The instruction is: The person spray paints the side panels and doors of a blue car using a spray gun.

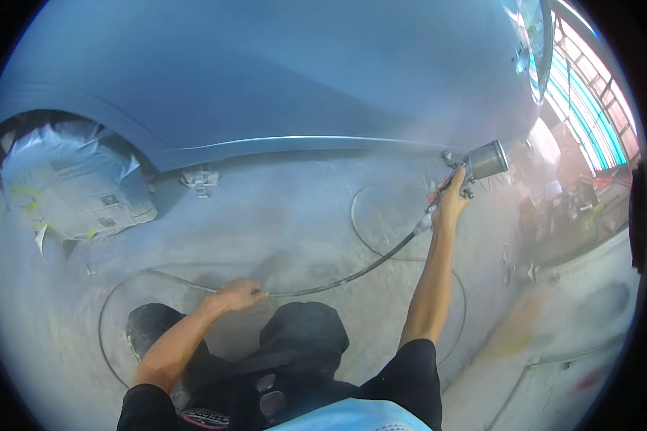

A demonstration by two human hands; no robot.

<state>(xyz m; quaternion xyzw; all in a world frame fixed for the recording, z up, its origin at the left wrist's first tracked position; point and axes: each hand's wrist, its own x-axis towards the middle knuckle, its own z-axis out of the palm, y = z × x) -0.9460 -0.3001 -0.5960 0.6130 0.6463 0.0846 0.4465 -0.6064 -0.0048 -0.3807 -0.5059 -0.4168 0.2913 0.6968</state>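
A spray gun [487, 161] with a metal cup is held by my right hand [449, 195] close to the lower right of a blue-grey car panel [280, 72], in a pale haze. My left hand [237, 295] is closed around a dark air hose [345, 281] low in front of my knees. The hose runs up to the gun's handle and loops over the floor. At the left, the car's wheel [72, 187] is wrapped in paper with bits of yellow tape.
The dusty concrete floor [273, 215] runs under the car. At the right are a window [589, 108] with turquoise slats, assorted clutter [561, 208] along the side, and a pale, paint-stained surface [568, 337]. My bent knees [302, 330] are at the bottom.
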